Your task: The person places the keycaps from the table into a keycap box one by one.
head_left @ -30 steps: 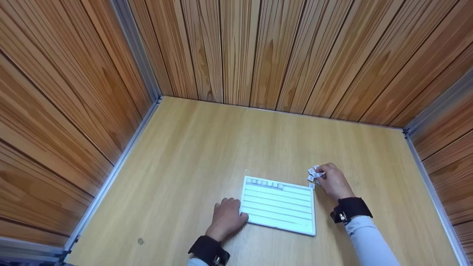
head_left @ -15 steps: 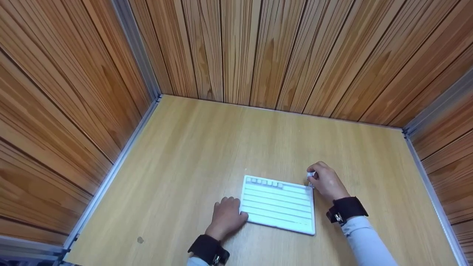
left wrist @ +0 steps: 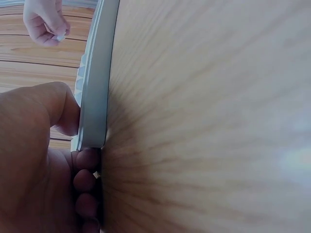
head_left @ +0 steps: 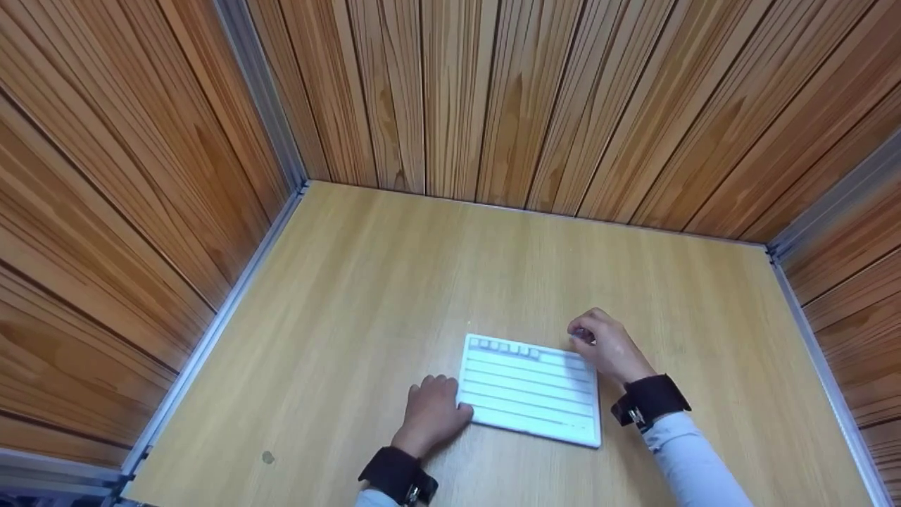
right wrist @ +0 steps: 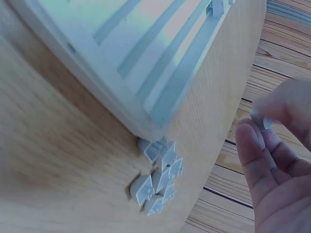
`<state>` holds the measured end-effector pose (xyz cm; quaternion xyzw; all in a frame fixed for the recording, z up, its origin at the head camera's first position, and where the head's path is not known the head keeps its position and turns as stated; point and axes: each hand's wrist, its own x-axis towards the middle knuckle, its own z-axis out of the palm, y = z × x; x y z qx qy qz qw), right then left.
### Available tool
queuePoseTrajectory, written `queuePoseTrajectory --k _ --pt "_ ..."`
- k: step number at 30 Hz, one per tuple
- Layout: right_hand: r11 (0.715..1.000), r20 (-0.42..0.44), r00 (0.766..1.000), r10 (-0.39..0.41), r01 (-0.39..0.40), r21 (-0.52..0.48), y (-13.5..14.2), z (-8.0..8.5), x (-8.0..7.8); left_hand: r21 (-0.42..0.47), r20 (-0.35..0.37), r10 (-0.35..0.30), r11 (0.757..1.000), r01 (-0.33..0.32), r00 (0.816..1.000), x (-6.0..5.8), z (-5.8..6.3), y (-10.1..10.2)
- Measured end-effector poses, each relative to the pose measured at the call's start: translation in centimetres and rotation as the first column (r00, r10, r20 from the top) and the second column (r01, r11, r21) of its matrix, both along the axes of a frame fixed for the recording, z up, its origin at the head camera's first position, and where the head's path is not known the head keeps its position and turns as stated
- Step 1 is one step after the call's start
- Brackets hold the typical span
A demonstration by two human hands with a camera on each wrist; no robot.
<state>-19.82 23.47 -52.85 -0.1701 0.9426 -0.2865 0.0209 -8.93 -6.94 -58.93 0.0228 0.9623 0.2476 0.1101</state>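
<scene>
A white ridged board (head_left: 528, 401) lies on the table, with several small white tiles (head_left: 505, 347) in its top groove, towards the left. My left hand (head_left: 431, 417) holds the board's near left corner. In the left wrist view its thumb (left wrist: 65, 109) lies against the board's face and the curled fingers touch its edge. Over the board's far right corner, my right hand (head_left: 611, 346) pinches one small white tile (right wrist: 261, 121) between thumb and fingertips, raised off the table. Loose tiles (right wrist: 158, 179) lie heaped at that corner in the right wrist view; my right hand hides them from the head view.
Wood-panelled walls (head_left: 507, 105) with grey metal edging enclose the wooden table (head_left: 394, 282) at the back and both sides. A small dark round spot (head_left: 267, 458) marks the table at the front left.
My right hand was at the loose tiles beyond the board's right corner. It has moved left with one tile, now over the board's far edge. My left hand stays on the board.
</scene>
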Motion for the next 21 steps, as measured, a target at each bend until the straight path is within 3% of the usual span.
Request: queuePoseTrajectory --k 9,21 --pt "0.999 0.055 0.998 0.020 -0.022 0.032 -1.4 -0.3 0.0 0.003 -0.020 -0.013 1.000 0.013 1.000 -0.1 -0.1 -0.2" --pt "0.982 -0.055 0.982 0.179 -0.175 0.073 -3.2 -1.7 0.5 -0.002 -0.026 -0.013 1.000 0.013 1.000 0.1 0.0 -0.1"
